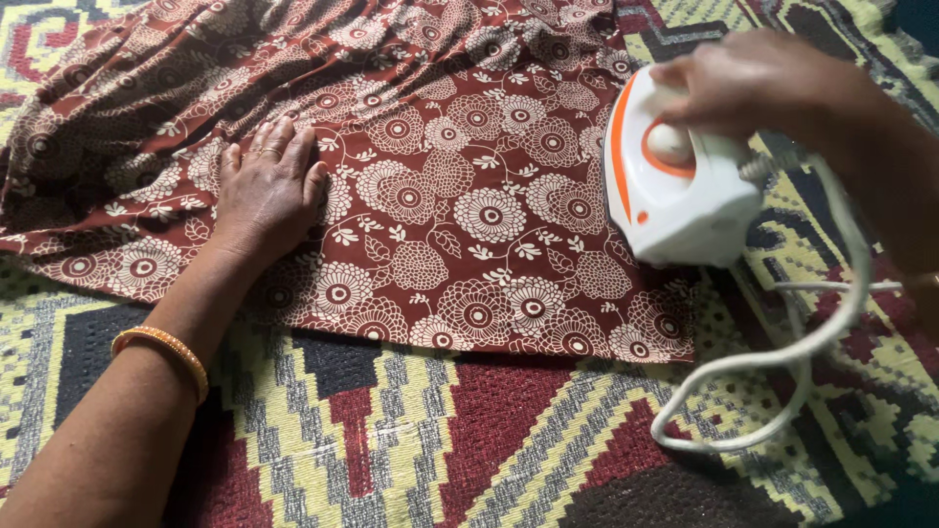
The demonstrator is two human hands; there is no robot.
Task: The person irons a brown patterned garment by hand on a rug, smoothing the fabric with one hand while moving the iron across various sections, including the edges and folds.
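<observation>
Nearest the camera lay the woven mat (469,440), patterned in yellow, grey, dark red and black, with a loop of the white cord (782,362) curling across its right side and running up to the iron. On the left forearm sat an orange bangle (161,347).

Beyond that, the maroon floral cloth (469,196) was spread over the mat, its near hem and right corner lying flat. The stretch in the middle, from the hem up between the two hands, looked smooth, so that part I judged to be pressed or nearly so. The far left portion was bunched in folds and creases, and that seemed to be the work left.

The left hand (266,186) rested palm down on the cloth, fingers spread wide and flat, gripping nothing, only pinning the fabric taut; a ring showed on one finger.

Farther right, the white and orange iron (675,176) stood at the cloth's right edge, its sole toward the fabric and slightly tipped; whether it fully touched could not be told, as it was a little blurred. The right hand (753,83) was closed over the iron's handle from above, fingers curled round it in a firm hold, the wrist passing out of view to the right
</observation>
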